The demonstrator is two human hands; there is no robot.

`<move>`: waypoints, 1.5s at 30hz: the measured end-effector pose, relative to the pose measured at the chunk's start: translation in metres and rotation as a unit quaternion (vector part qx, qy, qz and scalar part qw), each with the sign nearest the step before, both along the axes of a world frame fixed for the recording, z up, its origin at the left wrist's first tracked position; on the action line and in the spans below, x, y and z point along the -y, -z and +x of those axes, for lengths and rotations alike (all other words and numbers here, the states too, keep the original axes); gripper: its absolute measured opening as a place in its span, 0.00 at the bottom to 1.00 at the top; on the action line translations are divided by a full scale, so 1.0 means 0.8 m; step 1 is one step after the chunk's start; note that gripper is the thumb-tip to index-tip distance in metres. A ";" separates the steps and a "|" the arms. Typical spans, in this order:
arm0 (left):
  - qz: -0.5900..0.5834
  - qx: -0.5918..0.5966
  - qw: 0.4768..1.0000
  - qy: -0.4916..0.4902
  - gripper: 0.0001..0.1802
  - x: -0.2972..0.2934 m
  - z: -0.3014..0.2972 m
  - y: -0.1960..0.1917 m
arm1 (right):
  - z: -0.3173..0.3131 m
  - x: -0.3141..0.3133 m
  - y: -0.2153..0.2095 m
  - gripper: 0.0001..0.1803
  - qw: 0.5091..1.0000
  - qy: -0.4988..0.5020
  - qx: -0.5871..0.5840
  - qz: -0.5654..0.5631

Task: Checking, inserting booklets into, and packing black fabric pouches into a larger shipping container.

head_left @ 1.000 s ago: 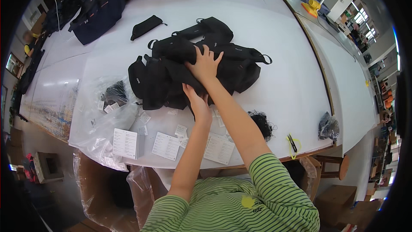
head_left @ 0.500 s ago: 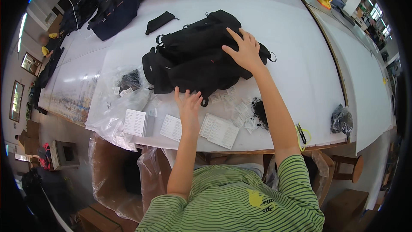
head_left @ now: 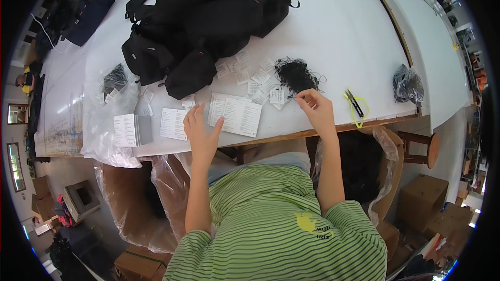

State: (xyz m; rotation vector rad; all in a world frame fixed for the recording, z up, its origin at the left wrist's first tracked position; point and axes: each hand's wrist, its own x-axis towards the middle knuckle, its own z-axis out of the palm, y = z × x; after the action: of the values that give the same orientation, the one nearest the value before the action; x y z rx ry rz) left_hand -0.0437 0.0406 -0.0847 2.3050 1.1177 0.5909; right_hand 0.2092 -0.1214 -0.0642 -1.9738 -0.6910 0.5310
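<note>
My left hand (head_left: 202, 132) is open, its fingers spread over the white printed cards. One card stack (head_left: 173, 123) lies at its left, and another (head_left: 235, 114) at its right. My right hand (head_left: 316, 109) has thumb and forefinger pinched together just below a tangle of black strings (head_left: 297, 74). A thin dark line shows at those fingertips, but I cannot make out what they hold. Small white labels (head_left: 259, 77) lie scattered left of the strings. Beyond them several black bags (head_left: 208, 23) rest in a heap, touched by neither hand.
A thicker card block (head_left: 125, 130) stands at left beside clear plastic wrap (head_left: 99, 143). Black snips (head_left: 355, 104) with a yellow cord lie to the right, before a dark plastic-wrapped bundle (head_left: 408, 86). Plastic-lined boxes (head_left: 135, 203) sit below the table edge.
Both hands have come off the black bags. The right moved nearer to me, to the strings, and closed into a pinch; the left moved to the cards. The whole view has shifted.
</note>
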 end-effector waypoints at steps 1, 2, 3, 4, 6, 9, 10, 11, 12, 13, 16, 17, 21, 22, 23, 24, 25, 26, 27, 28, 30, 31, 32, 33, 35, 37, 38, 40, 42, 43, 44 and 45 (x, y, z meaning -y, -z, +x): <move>0.011 -0.019 1.000 -0.014 0.32 0.005 0.009 -0.001 | -0.012 -0.003 0.004 0.08 1.000 -0.016 0.006 -0.004; 0.024 -0.037 0.999 -0.032 0.34 0.010 0.016 -0.003 | -0.021 -0.007 0.006 0.08 0.999 -0.037 0.012 -0.007; 0.021 -0.040 0.998 -0.036 0.34 0.015 0.017 0.003 | -0.027 -0.008 0.006 0.08 0.999 -0.041 0.009 -0.010; 0.044 -0.055 0.997 -0.032 0.35 0.019 0.017 0.013 | -0.033 -0.010 0.004 0.09 0.997 -0.061 0.022 -0.043; 0.070 -0.070 0.995 -0.031 0.36 0.020 0.019 0.018 | -0.034 -0.017 0.007 0.11 0.993 -0.084 0.036 -0.072; 0.075 -0.082 0.993 -0.025 0.36 0.019 0.013 0.021 | -0.030 -0.019 0.024 0.14 0.981 -0.114 0.104 -0.118; 0.080 -0.088 0.993 -0.022 0.36 0.017 0.010 0.023 | -0.032 -0.020 0.027 0.15 0.979 -0.114 0.102 -0.134; 0.085 -0.092 0.992 -0.019 0.36 0.016 0.009 0.024 | -0.032 -0.021 0.029 0.17 0.977 -0.115 0.102 -0.150; 0.085 -0.091 0.992 -0.022 0.36 0.014 0.010 0.024 | -0.034 -0.022 0.031 0.17 0.976 -0.117 0.103 -0.149; 0.076 -0.060 0.995 -0.028 0.37 0.012 0.012 0.026 | -0.037 -0.023 0.034 0.18 0.979 -0.099 0.116 -0.136; 0.055 -0.027 0.998 -0.029 0.39 0.015 0.024 0.018 | -0.046 -0.023 0.038 0.20 0.982 -0.060 0.138 -0.112; 0.046 -0.024 0.998 -0.027 0.40 0.018 0.027 0.015 | -0.050 -0.024 0.038 0.21 0.983 -0.040 0.148 -0.100; 0.011 -0.031 0.999 -0.022 0.43 0.028 0.037 0.017 | -0.089 -0.019 0.035 0.20 0.989 -0.011 0.120 -0.079; 0.011 -0.020 0.999 -0.029 0.43 0.031 0.038 0.017 | -0.102 -0.015 0.042 0.21 0.993 -0.047 0.078 -0.074; 0.008 -0.004 0.999 -0.033 0.43 0.034 0.042 0.016 | -0.112 -0.012 0.044 0.23 0.994 -0.079 0.038 -0.071; 0.008 -0.003 0.999 -0.032 0.43 0.036 0.044 0.017 | -0.120 -0.013 0.045 0.23 0.994 -0.078 0.040 -0.071; -0.047 0.023 0.998 -0.037 0.42 0.039 0.045 0.020 | -0.127 -0.015 0.046 0.25 0.995 -0.072 0.042 -0.056; -0.102 0.047 0.993 -0.043 0.42 0.041 0.044 0.023 | -0.135 -0.018 0.043 0.27 0.996 -0.067 0.042 -0.042; -0.102 0.046 0.993 -0.044 0.42 0.042 0.042 0.030 | -0.138 -0.021 0.040 0.27 0.996 -0.068 0.041 -0.042; -0.123 0.096 0.987 -0.045 0.39 0.043 0.041 0.039 | -0.140 -0.024 0.034 0.27 0.996 -0.083 0.002 -0.038; -0.146 0.147 0.977 -0.041 0.36 0.043 0.041 0.036 | -0.139 -0.028 0.033 0.28 0.994 -0.094 -0.035 -0.034; -0.213 0.205 0.954 -0.043 0.31 0.040 0.037 0.034 | -0.138 -0.030 0.040 0.28 0.995 -0.094 0.038 0.023; -0.276 0.262 0.923 -0.046 0.26 0.038 0.034 0.028 | -0.138 -0.033 0.041 0.28 0.986 -0.095 0.110 0.080; -0.275 0.262 0.924 -0.048 0.26 0.037 0.031 0.022 | -0.138 -0.038 0.042 0.28 0.986 -0.097 0.109 0.081; -0.257 0.316 0.913 0.010 0.19 0.034 0.022 0.011 | -0.143 -0.051 0.039 0.28 0.967 -0.047 -0.082 0.236; -0.241 0.337 0.910 0.009 0.18 0.031 0.019 0.013 | -0.148 -0.059 0.026 0.25 0.964 -0.045 -0.093 0.243; -0.229 0.358 0.905 0.017 0.16 0.029 0.020 0.015 | -0.148 -0.063 0.021 0.23 0.963 -0.033 -0.099 0.249; -0.230 0.397 0.888 0.027 0.16 0.028 0.015 0.018 | -0.136 -0.061 0.029 0.22 0.972 -0.117 -0.034 0.201; -0.239 0.432 0.868 0.043 0.16 0.032 0.012 0.021 | -0.126 -0.056 0.043 0.22 0.971 -0.190 0.034 0.145; -0.257 0.426 0.867 0.043 0.15 0.033 0.011 0.022 | -0.122 -0.058 0.052 0.21 0.972 -0.206 -0.032 0.112; -0.274 0.419 0.865 0.044 0.15 0.034 0.010 0.025 | -0.121 -0.061 0.057 0.21 0.967 -0.221 -0.098 0.079; -0.274 0.420 0.864 0.043 0.15 0.035 0.008 0.029 | -0.124 -0.063 0.062 0.21 0.967 -0.221 -0.097 0.079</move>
State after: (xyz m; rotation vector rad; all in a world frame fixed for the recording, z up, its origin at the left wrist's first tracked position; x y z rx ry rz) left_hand -0.0372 0.0126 -0.1083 1.3492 0.6220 0.9611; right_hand 0.1101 -0.0710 -0.1139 -1.5948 -1.0216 0.8957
